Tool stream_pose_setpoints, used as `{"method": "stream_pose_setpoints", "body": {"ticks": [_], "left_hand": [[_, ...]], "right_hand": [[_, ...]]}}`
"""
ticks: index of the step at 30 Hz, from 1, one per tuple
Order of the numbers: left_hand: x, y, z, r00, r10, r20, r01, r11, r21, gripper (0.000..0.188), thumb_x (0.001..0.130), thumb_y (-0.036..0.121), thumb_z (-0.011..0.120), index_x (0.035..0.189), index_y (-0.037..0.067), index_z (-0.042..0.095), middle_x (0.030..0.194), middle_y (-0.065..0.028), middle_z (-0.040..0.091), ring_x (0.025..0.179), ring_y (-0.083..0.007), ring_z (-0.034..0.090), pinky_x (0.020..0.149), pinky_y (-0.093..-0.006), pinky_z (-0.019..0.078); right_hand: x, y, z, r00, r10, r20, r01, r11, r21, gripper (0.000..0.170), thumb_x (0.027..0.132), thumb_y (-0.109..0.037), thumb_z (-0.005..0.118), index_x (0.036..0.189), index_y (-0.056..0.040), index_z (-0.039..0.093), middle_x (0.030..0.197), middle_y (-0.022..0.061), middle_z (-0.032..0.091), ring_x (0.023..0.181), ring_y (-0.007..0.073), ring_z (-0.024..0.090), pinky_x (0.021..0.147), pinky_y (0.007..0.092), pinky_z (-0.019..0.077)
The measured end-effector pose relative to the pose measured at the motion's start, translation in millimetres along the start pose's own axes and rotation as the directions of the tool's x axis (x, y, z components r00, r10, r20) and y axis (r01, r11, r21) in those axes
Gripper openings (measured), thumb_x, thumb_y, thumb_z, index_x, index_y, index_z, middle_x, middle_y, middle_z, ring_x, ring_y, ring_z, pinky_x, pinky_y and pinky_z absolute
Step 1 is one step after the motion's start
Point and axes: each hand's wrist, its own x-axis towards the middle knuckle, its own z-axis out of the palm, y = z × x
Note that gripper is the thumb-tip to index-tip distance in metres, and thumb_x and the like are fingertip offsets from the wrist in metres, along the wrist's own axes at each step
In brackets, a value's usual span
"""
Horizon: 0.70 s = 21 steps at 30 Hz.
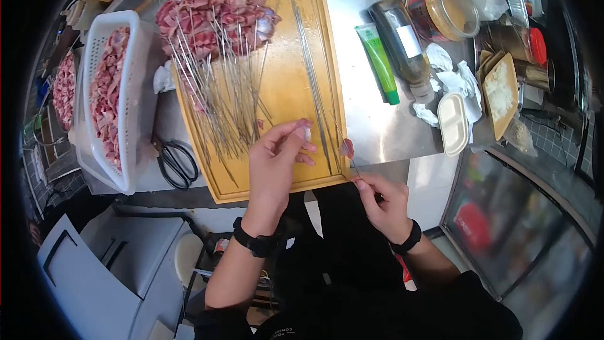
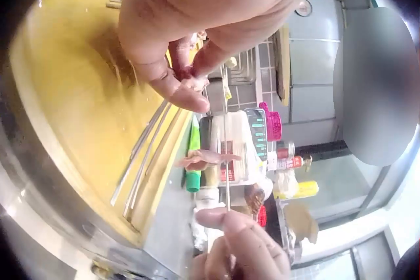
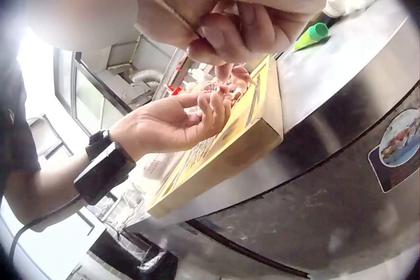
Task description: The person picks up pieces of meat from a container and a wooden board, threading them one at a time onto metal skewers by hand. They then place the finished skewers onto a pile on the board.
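The right hand (image 1: 385, 206) pinches a metal skewer between thumb and fingers just off the board's near right corner. One piece of meat (image 1: 347, 147) is threaded on that skewer, also visible in the left wrist view as a pink piece (image 2: 209, 159). To its left, the left hand (image 1: 277, 157) pinches a small pale-pink piece of meat (image 2: 195, 83) between thumb and fingertips, apart from the skewer. Bare skewers (image 1: 313, 82) lie lengthwise on the right of the wooden board (image 1: 286, 101). Loaded skewers with a heap of meat (image 1: 217, 22) cover its left part.
Left of the board stand a white basket of meat (image 1: 133, 88) and black scissors (image 1: 178, 164). On the steel counter at right are a green tube (image 1: 377, 63), a dark bottle (image 1: 402, 41), a round tub (image 1: 450, 12), crumpled tissues (image 1: 462, 85) and a white tray (image 1: 453, 124).
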Motion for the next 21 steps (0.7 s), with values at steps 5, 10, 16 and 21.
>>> {"method": "stream_pose_setpoints", "body": {"ticks": [5,10,16,21], "left_hand": [[0,-5,-7,0.988,0.152,-0.028,-0.149,0.984,0.100,0.017,0.097,0.001,0.067,0.113,-0.003,0.068,0.114,-0.0113,0.068,0.092,-0.0161,0.069,0.077,-0.0277,0.0563],[-2,-5,-19,0.688,0.627,0.365,-0.593,0.196,0.781,0.027,0.088,-0.009,0.068,0.112,0.002,0.066,0.125,-0.0149,0.060,0.103,-0.0270,0.068,0.088,-0.0345,0.0553],[-9,-6,-35,0.796,0.572,0.195,-0.430,0.309,0.848,0.031,0.089,-0.006,0.067,0.117,0.006,0.067,0.124,-0.0114,0.061,0.089,-0.0245,0.066,0.077,-0.0311,0.0548],[7,-8,-37,0.730,0.609,0.310,-0.475,0.127,0.871,0.025,0.089,-0.003,0.070,0.112,0.006,0.070,0.113,-0.0108,0.062,0.081,-0.0237,0.064,0.070,-0.0304,0.0531]], "right_hand": [[-1,5,-1,1.000,0.014,-0.007,-0.014,1.000,-0.009,0.010,0.096,-0.001,0.065,0.099,0.0001,0.075,0.064,0.0065,0.066,0.055,0.0084,0.061,0.053,0.0234,0.0442],[-2,13,2,0.998,-0.037,-0.058,0.039,0.999,0.026,0.009,0.096,-0.004,0.068,0.101,-0.0022,0.074,0.060,0.0055,0.059,0.046,0.0084,0.050,0.047,0.0249,0.0390],[-3,10,3,0.995,-0.095,-0.008,0.094,0.990,-0.102,0.009,0.094,-0.004,0.069,0.101,-0.0020,0.075,0.060,0.0081,0.061,0.045,0.0140,0.054,0.046,0.0282,0.0421],[-3,3,16,0.989,-0.129,0.071,0.140,0.971,-0.191,0.007,0.091,-0.006,0.071,0.097,-0.0036,0.073,0.066,0.0112,0.065,0.051,0.0238,0.063,0.049,0.0329,0.0475]]}}
